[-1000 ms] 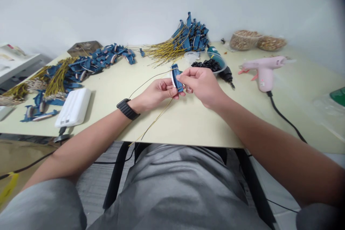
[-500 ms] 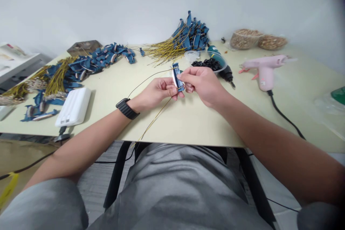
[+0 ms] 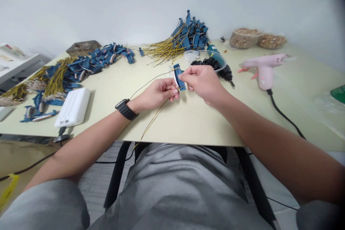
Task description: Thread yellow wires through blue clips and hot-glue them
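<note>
The left hand (image 3: 163, 92), fingers seemingly pinching the wire (image 3: 155, 116), has edged left, so the right hand (image 3: 203, 82), fingers clamped on the blue piece (image 3: 180, 82), likely steadies it.

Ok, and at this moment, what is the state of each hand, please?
Left hand: closed, holding the blue piece near its lower end.
Right hand: closed, pinching the same piece from its right side.
</note>
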The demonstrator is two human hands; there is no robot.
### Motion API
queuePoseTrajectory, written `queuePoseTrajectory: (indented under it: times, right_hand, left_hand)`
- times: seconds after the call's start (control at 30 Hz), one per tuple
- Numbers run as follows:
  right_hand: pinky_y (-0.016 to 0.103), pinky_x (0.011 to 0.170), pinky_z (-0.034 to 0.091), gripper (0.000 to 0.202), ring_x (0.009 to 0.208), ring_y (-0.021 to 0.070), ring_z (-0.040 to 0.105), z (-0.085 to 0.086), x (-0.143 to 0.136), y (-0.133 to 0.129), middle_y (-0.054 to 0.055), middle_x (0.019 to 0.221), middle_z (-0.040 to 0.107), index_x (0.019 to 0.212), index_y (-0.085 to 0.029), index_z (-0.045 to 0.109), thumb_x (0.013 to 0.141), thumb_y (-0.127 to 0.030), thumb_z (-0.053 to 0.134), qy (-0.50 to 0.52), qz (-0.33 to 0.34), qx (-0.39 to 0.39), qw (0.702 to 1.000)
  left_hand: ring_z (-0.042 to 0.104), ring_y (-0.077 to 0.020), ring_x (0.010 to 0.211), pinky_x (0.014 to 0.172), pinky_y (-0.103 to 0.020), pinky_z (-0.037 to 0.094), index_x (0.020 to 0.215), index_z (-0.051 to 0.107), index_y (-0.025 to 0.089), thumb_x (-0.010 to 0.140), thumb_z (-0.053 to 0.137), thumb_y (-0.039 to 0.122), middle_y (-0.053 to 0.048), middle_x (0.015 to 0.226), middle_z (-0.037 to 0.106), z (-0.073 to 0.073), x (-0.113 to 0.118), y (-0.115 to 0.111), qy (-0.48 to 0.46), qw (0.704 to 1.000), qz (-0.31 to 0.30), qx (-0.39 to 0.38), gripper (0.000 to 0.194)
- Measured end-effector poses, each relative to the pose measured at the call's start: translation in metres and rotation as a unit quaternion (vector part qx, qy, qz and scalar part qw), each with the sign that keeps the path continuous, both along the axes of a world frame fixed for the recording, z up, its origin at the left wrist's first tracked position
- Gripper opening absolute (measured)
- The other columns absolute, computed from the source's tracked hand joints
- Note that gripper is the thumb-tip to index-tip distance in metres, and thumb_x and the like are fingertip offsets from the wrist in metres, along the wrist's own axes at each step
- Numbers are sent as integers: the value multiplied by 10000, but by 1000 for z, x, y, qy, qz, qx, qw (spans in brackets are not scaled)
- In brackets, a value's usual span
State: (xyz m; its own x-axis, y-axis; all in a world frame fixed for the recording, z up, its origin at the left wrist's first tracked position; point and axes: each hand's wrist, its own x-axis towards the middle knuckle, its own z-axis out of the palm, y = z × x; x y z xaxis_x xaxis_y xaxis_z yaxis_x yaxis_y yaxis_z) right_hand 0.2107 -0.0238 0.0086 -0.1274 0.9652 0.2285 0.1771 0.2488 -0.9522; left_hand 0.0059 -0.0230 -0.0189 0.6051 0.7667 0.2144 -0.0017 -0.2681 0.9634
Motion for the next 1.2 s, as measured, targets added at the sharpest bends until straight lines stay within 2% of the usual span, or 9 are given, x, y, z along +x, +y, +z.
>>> queuePoseTrajectory:
  times: [0.27,0.43,0.53,0.63,1.0,1.1,1.2]
  right_hand:
    - [310,605,341,254,614,120,469,0,1,2,-10,628,594,648,-189,682,867,-112,785,-20,-13,-2,1000]
    - [305,596,327,223,613,122,468,3,2,2,-14,621,595,666,-185,689,853,-98,775,-39,-20,-8,999]
    - [308,609,324,237,615,119,457,6,1,1,-19,622,591,669,-183,679,863,-73,761,-49,-25,-20,998]
    - [314,620,321,268,615,117,452,8,0,-1,-22,624,588,663,-182,670,881,-47,749,-54,-28,-21,998]
    - [316,633,315,268,632,124,460,4,1,1,-23,632,581,678,-183,673,893,-47,757,-74,-29,6,997]
    - [321,623,295,276,620,118,452,4,1,1,-28,627,575,676,-182,671,894,-39,760,-78,-33,1,996]
    - [323,610,281,292,606,111,449,6,0,1,-29,627,580,669,-181,671,901,-28,762,-73,-34,-11,997]
  left_hand:
    - [629,-103,628,638,-240,514,854,726,140,902,1004,595,-57,768,756,2,-2,-5,42,998,28,-22,535]
    - [587,-89,597,593,-229,463,813,684,152,958,948,621,-20,733,680,1,-2,-6,24,1000,16,-10,557]
    - [519,-78,554,538,-228,381,801,650,163,1016,895,567,8,699,610,1,-3,-7,20,999,16,-19,519]
    - [480,-76,537,509,-235,329,806,633,172,1041,865,487,7,698,599,2,-3,-9,32,999,20,-24,457]
    - [451,-81,540,498,-247,306,802,607,185,1067,807,442,6,680,577,6,0,-12,56,997,35,-31,420]
    - [395,-84,540,496,-263,268,813,589,198,1055,814,467,32,674,502,5,-1,-12,55,997,43,-32,426]
    - [309,-89,548,496,-282,199,875,603,206,1013,858,570,61,693,407,1,-1,-9,46,997,44,-33,465]
